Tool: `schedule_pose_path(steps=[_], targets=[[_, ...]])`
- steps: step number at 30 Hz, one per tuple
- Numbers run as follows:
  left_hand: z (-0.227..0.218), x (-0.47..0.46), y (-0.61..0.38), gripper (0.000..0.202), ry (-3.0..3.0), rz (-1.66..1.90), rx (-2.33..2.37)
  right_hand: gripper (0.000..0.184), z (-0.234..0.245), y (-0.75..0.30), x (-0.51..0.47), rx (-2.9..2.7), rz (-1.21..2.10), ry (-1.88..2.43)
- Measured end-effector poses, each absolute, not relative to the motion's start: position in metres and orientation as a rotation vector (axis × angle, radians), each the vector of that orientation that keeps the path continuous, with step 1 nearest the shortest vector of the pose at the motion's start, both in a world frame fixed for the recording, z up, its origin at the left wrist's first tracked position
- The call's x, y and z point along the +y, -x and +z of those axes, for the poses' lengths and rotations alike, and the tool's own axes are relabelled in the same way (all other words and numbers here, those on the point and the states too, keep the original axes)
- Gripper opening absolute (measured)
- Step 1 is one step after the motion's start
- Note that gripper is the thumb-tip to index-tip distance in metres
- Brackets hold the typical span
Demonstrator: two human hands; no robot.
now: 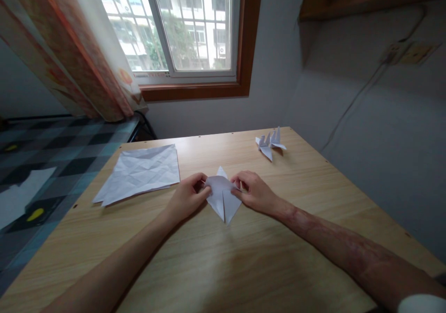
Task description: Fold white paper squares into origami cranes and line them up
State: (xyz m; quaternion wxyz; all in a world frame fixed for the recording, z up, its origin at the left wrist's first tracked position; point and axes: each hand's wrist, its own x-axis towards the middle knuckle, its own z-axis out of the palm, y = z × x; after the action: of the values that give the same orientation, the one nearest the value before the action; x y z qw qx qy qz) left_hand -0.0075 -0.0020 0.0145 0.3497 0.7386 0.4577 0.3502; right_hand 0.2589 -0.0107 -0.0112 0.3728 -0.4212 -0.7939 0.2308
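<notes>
A partly folded piece of white paper (223, 193) is held between my two hands over the middle of the table. It has a diamond-like shape, with one point facing away from me and two split points facing toward me. My left hand (191, 191) pinches its left corner between thumb and fingers. On the opposite side, my right hand (253, 191) grips the right corner the same way. The upper flap bulges a little between the hands.
Creased white sheets (146, 171) lie stacked at the table's left. Folded paper cranes (270, 143) stand near the far right edge of the wooden table (278, 257). Beyond the left edge is a checked bed cover (80, 145) with white paper (28, 194) on it.
</notes>
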Motion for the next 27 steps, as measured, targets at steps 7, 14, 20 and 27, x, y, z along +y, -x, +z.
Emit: schedule_pose_path(steps=[7, 14, 20, 27], targets=[[0.0112, -0.0018, 0.0081, 0.015, -2.094, 0.829, 1.071, 0.015, -0.0108, -0.2580, -0.0123, -2.017, 0.559, 1.087], [0.0161, -0.0018, 0.0077, 0.029, -2.145, 0.772, 1.031, 0.041, -0.0098, -0.2594, -0.0123, -2.188, 0.404, 1.067], [0.0132, -0.0010, 0.0075, 0.035, -2.097, 0.803, 1.083, 0.032, -0.0113, -0.2579, -0.0132, -2.185, 0.333, 1.087], [0.0125, -0.0018, 0.0070, 0.028, -2.145, 0.793, 1.152, 0.022, -0.0122, -0.2569, -0.0114, -2.138, 0.463, 1.049]])
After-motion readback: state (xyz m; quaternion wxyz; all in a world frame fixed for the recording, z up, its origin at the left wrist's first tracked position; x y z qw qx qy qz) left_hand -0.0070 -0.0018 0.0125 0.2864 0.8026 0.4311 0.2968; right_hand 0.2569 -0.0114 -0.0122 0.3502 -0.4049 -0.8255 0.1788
